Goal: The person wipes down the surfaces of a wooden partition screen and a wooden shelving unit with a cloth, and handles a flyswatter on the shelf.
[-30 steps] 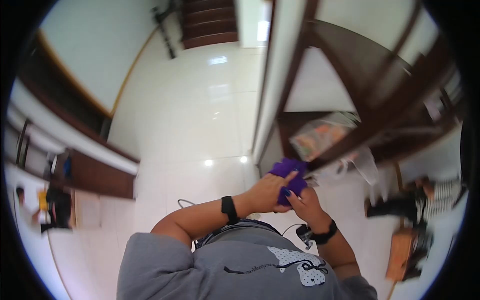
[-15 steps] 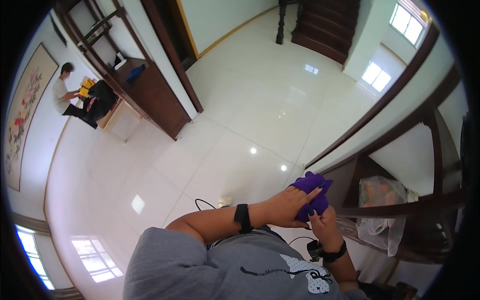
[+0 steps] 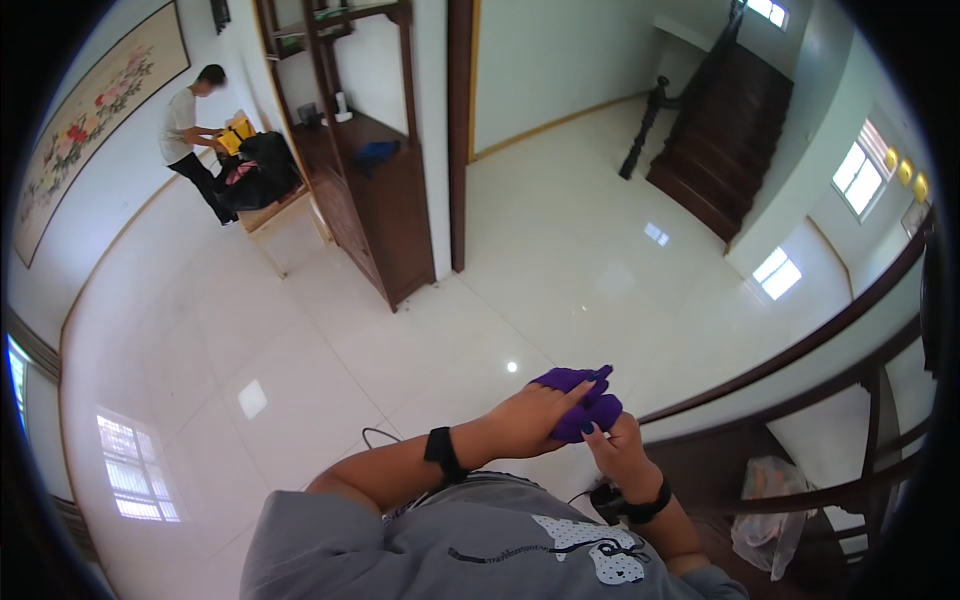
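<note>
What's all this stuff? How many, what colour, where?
Bundle: one, purple, lower middle
Shelf unit: one, dark brown, lower right
Plastic bag: one, clear, at the shelf unit
Staircase: one, dark brown, upper right
Windows: at least three, white, left, top, right
Cabinet: one, brown, upper middle
Small thing: one, blue, on cabinet
Painting: one, cream and red, left wall
Other person: one, white top, upper left
Yellow thing: one, yellow, upper left
Table: one, pale wood, upper left
Black thing: one, black, on table
Floor: one, cream, middle
Shirt: one, grey, bottom
Wristbands: two, black, both wrists
Left hand: one, blue nails, on bundle
Right hand: one, blue nails, on bundle
</note>
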A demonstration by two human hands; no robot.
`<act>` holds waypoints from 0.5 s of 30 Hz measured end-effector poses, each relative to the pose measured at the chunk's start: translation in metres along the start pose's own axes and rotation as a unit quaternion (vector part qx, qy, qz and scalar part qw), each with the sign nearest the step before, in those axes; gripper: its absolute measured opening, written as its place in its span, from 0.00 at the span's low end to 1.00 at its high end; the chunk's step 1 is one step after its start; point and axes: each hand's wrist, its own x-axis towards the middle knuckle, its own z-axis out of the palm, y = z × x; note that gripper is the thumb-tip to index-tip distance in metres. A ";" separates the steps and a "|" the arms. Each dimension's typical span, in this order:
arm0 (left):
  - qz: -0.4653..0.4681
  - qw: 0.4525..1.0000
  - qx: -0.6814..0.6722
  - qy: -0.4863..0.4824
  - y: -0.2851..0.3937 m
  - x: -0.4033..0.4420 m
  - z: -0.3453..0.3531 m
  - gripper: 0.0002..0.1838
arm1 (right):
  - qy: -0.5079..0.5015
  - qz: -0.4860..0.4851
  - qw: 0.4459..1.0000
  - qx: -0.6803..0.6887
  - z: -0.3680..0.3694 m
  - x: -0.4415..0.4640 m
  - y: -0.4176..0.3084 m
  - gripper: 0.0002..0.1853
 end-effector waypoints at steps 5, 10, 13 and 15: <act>-0.089 0.993 0.067 0.023 -0.048 -0.089 -0.092 0.42 | -0.098 -0.111 0.988 0.029 0.095 0.091 -0.009 0.10; -0.127 0.984 0.086 0.087 -0.093 -0.143 -0.157 0.38 | -0.181 -0.116 0.976 0.030 0.162 0.172 -0.027 0.11; -0.157 0.979 0.087 0.093 -0.127 -0.155 -0.184 0.39 | -0.220 -0.117 0.968 0.026 0.184 0.221 -0.026 0.11; -0.204 0.972 0.092 0.076 -0.151 -0.155 -0.205 0.41 | -0.227 -0.129 0.965 0.019 0.200 0.255 -0.018 0.11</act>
